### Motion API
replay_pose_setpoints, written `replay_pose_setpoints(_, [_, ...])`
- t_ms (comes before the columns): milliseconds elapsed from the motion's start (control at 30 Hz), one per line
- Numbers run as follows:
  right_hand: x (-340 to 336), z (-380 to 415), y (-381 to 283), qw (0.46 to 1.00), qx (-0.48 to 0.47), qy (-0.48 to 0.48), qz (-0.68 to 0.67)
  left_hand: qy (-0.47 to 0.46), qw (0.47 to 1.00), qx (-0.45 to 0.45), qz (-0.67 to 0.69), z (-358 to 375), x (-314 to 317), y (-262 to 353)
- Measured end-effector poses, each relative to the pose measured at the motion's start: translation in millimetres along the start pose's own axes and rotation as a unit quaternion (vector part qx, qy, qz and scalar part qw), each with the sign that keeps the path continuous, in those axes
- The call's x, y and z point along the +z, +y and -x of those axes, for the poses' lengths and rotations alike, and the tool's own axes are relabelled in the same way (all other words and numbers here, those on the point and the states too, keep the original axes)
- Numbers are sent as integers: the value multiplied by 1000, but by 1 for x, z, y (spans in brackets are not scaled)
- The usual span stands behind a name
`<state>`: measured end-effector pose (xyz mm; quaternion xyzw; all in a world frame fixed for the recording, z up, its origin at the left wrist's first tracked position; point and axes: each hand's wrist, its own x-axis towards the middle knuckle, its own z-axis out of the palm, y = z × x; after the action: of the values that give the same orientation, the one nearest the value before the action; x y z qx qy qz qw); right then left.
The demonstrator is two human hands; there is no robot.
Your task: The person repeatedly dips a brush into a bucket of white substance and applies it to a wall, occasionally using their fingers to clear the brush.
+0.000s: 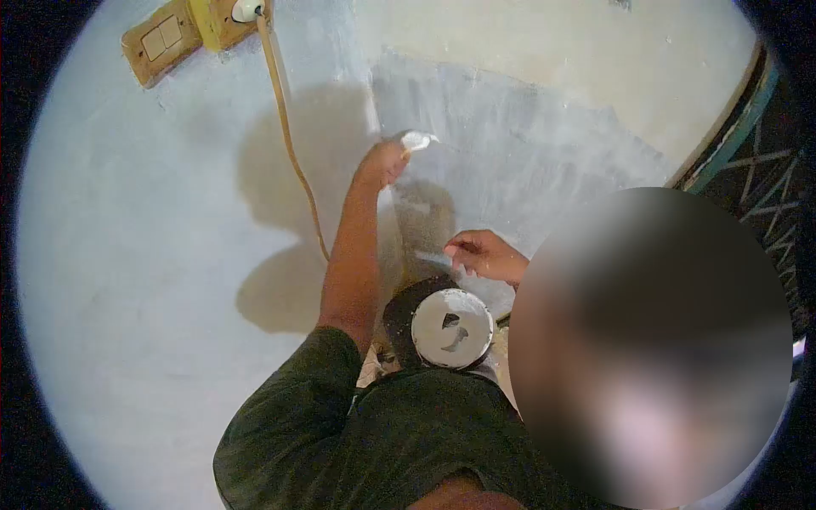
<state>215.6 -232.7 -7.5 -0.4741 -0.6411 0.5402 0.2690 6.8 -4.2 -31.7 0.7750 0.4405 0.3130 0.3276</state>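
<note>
My left hand (387, 163) reaches up to the corner of the wall, its fingers closed round a paintbrush (416, 141). White paint covers the brush head, which is at the grey-white painted part of the wall (493, 136). Lower and to the right, my right hand (483, 255) hangs in front of the wall with loosely bent fingers and nothing visible in it. Its forearm runs behind a blurred oval. Below that hand stands a round bucket (433, 362) with a paint-smeared white inside and two darker patches.
A switch plate (161, 41) is on the left wall, beside a socket with a white plug (246, 9). From the plug a tan cable (289, 140) hangs down behind my left arm. A dark metal lattice (765, 183) stands at the right. The blurred oval covers the lower right.
</note>
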Motion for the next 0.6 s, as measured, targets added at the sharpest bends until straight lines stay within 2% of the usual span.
replay_pose_setpoints(33, [-8, -1, -8, 1000, 2, 8, 19, 84, 933, 189, -294, -3, -14, 22])
replay_pose_setpoints(67, [-16, -4, -15, 1000, -2, 1, 21, 89, 933, 184, -297, -9, -30, 41])
replay_pose_setpoints(133, [-27, -10, -23, 1000, -24, -3, 17, -39, 967, -43, -249, -17, -60, 70])
replay_pose_setpoints(167, [-31, -14, -23, 999, -26, -14, 18, -33, 966, -53, -249, -15, -74, 83])
replay_pose_setpoints(200, [-34, -18, -24, 999, -31, -20, 19, 12, 991, -133, 28, -13, -90, 94])
replay_pose_setpoints(233, [-38, -22, -24, 999, -36, -25, 20, 59, 930, -197, 304, -13, -98, 98])
replay_pose_setpoints(367, [-42, -36, -14, 996, -56, -74, 17, 96, 925, -151, 336, 2, -91, 92])
replay_pose_setpoints(433, [-43, -34, -14, 990, -69, -114, 47, 158, 861, -142, 462, 2, -74, 73])
replay_pose_setpoints(467, [-45, -34, -12, 989, -74, -118, 47, 163, 862, -141, 458, 3, -69, 65])
replay_pose_setpoints(567, [-50, -35, 4, 986, -80, -115, 92, 155, 854, -178, 464, -1, -52, 44])
replay_pose_setpoints(600, [-52, -35, 9, 987, -75, -113, 92, 145, 837, -191, 493, -4, -47, 39])
